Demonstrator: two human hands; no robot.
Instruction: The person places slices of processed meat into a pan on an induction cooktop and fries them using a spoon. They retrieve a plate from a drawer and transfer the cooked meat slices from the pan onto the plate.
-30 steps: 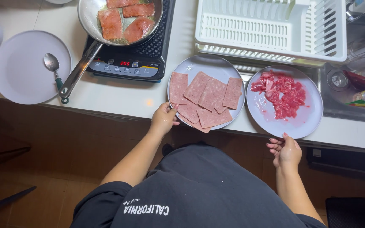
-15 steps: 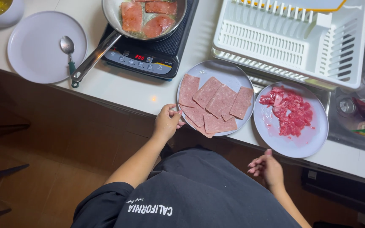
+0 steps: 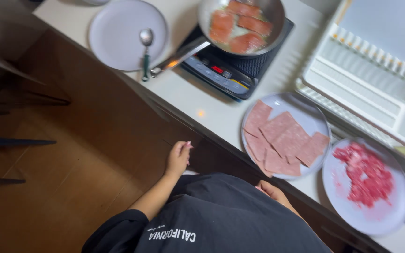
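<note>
Hanging empty, loosely curled left hand (image 3: 178, 158) fingers sit near the plate of ham slices (image 3: 284, 136); right hand (image 3: 272, 192) unclear.

The right hand (image 3: 272, 192) is mostly hidden behind the dark shirt (image 3: 230, 220), the frying pan (image 3: 242, 23) is cut off at the top edge, and the dish rack (image 3: 376, 75) is blurred.

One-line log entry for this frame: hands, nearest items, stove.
left hand: empty, off counter edge | right hand: at waist, below plate of ham slices | pan: slices frying on cooktop | spoon: on empty plate
</note>
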